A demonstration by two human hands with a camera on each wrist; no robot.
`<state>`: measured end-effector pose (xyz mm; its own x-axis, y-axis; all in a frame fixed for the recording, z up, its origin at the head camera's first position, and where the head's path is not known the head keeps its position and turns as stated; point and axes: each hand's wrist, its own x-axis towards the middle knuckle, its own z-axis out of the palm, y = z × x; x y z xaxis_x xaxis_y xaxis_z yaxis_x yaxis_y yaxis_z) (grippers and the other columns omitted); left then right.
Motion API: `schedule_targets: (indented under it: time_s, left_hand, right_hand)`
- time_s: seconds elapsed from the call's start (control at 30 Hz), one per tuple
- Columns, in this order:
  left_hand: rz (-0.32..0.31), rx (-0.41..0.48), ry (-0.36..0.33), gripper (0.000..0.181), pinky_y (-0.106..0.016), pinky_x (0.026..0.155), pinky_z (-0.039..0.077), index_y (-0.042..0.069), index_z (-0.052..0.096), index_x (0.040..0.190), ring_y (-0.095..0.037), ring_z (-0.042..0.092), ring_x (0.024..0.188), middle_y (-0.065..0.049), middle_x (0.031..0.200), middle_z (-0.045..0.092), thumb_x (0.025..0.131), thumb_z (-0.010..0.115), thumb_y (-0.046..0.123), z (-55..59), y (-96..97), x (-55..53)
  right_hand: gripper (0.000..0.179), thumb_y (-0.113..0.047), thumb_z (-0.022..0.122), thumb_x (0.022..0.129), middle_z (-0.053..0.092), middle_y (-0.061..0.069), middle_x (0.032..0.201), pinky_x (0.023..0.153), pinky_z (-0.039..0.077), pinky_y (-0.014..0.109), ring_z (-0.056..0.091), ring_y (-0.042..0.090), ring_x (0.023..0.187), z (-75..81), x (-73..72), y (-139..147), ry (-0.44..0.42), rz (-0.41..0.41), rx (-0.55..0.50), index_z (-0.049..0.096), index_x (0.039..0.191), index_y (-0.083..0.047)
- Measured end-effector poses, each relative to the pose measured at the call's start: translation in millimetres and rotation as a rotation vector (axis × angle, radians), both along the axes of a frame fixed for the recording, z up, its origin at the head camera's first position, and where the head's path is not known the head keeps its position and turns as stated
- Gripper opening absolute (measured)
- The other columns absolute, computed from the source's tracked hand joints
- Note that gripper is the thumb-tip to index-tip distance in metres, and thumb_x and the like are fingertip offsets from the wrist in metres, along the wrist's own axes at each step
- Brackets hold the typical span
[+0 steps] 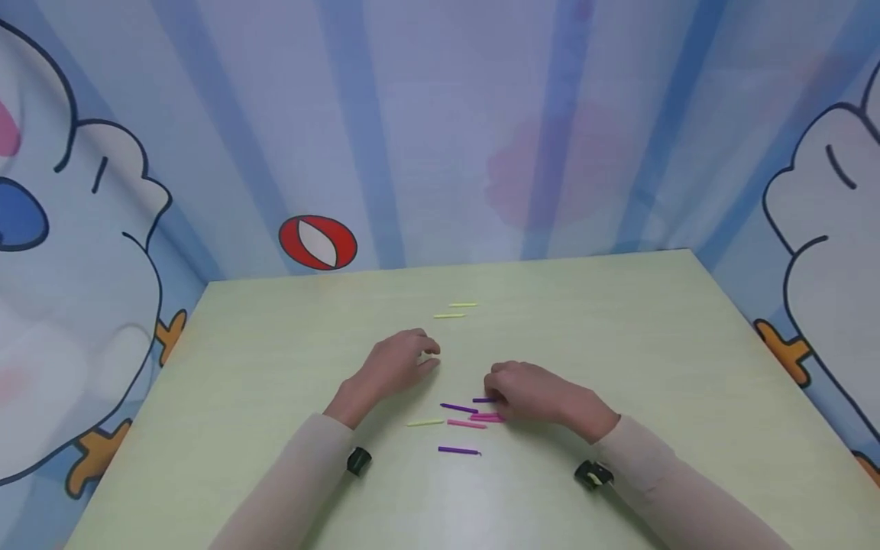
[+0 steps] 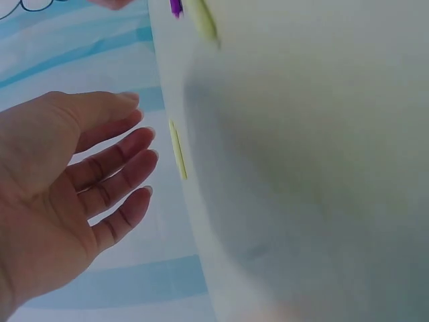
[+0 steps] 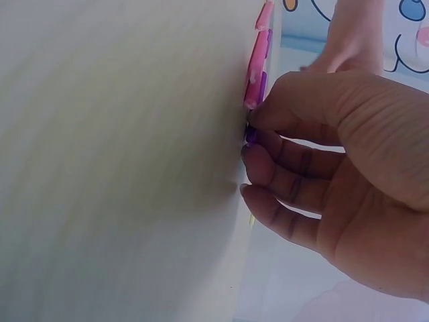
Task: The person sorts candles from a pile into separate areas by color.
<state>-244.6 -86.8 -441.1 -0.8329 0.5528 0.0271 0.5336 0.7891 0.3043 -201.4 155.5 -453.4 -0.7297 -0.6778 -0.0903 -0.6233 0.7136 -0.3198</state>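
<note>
My right hand [image 1: 532, 391] pinches a purple candle [image 1: 483, 400] between thumb and fingertips, low over the table, its far end hidden behind the fingers. Beside that hand lie pink candles [image 1: 467, 424], some overlapping close to the thumb, and a second purple candle [image 1: 458, 408]. Another purple candle [image 1: 459, 451], a short wick at its right end, lies nearer the front. A yellow candle [image 1: 425, 422] rests to the left of the pink ones. Holding nothing, my left hand [image 1: 397, 363] hovers above the table with fingers loosely bent and the thumb apart from them.
Two yellow candles [image 1: 450, 315] lie farther back on the pale table [image 1: 584, 305]. Printed fabric walls [image 1: 447, 137] with cartoon figures rise behind the table and along both sides. A small black device [image 1: 359, 461] sits near the left wrist, another [image 1: 593, 475] near the right.
</note>
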Motion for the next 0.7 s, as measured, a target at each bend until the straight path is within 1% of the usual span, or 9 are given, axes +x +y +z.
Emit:
schedule_targets:
  time_s: [0.07, 0.13, 0.27, 0.43, 0.57, 0.7]
  left_hand:
    - [0.005, 0.015, -0.028, 0.021, -0.037, 0.089, 0.053, 0.010, 0.075, 0.113, -0.019, 0.065, 0.102, -0.003, 0.106, 0.070, 0.094, 0.071, 0.020, -1.4, -3.9, 10.2]
    - [0.011, 0.018, -0.046, 0.022, -0.037, 0.089, 0.052, 0.010, 0.075, 0.112, -0.019, 0.065, 0.101, -0.002, 0.106, 0.070, 0.094, 0.072, 0.021, -2.1, -6.2, 17.9]
    - [0.020, -0.015, -0.063, 0.022, -0.037, 0.087, 0.053, 0.011, 0.075, 0.112, -0.018, 0.065, 0.100, -0.001, 0.105, 0.070, 0.093, 0.073, 0.023, -4.7, -11.9, 28.9]
    - [0.001, -0.027, -0.118, 0.024, -0.037, 0.083, 0.052, 0.009, 0.075, 0.111, -0.017, 0.063, 0.093, 0.000, 0.101, 0.068, 0.090, 0.075, 0.020, -4.5, -20.4, 43.2]
    - [-0.018, -0.011, -0.126, 0.023, -0.038, 0.078, 0.051, 0.008, 0.075, 0.107, -0.017, 0.059, 0.088, 0.000, 0.098, 0.066, 0.087, 0.077, 0.018, -3.5, -25.6, 50.7]
    - [-0.017, 0.003, -0.140, 0.019, -0.038, 0.078, 0.050, 0.009, 0.075, 0.103, -0.016, 0.058, 0.086, 0.001, 0.096, 0.065, 0.086, 0.078, 0.017, -4.4, -28.5, 53.1]
  right_hand:
    - [0.005, -0.005, 0.071, 0.086, 0.051, -0.005, 0.076, 0.067, 0.045, 0.027, 0.047, 0.012, 0.069, 1.6, 0.8, -2, -0.007, 0.003, 0.001, 0.067, 0.085, -0.009]
    - [0.004, -0.007, 0.071, 0.087, 0.052, -0.006, 0.077, 0.067, 0.046, 0.027, 0.048, 0.012, 0.069, 2.9, 2.0, -4, -0.014, -0.012, 0.012, 0.068, 0.086, -0.009]
    - [0.004, -0.007, 0.072, 0.088, 0.054, -0.005, 0.079, 0.069, 0.047, 0.027, 0.049, 0.012, 0.071, 3.7, 3.9, -5, -0.025, -0.027, 0.010, 0.069, 0.088, -0.010]
    - [0.005, -0.005, 0.071, 0.087, 0.053, -0.004, 0.079, 0.069, 0.047, 0.028, 0.048, 0.013, 0.071, 4.3, 5.5, -5, -0.037, -0.020, -0.002, 0.069, 0.087, -0.009]
    - [0.005, -0.005, 0.071, 0.087, 0.054, -0.005, 0.080, 0.070, 0.048, 0.028, 0.049, 0.012, 0.072, 5.2, 5.5, -5, -0.037, -0.035, 0.006, 0.069, 0.088, -0.010]
    - [0.005, -0.005, 0.071, 0.087, 0.054, -0.005, 0.080, 0.071, 0.048, 0.028, 0.050, 0.012, 0.072, 4.6, 5.0, -5, -0.042, -0.044, 0.007, 0.069, 0.088, -0.010]
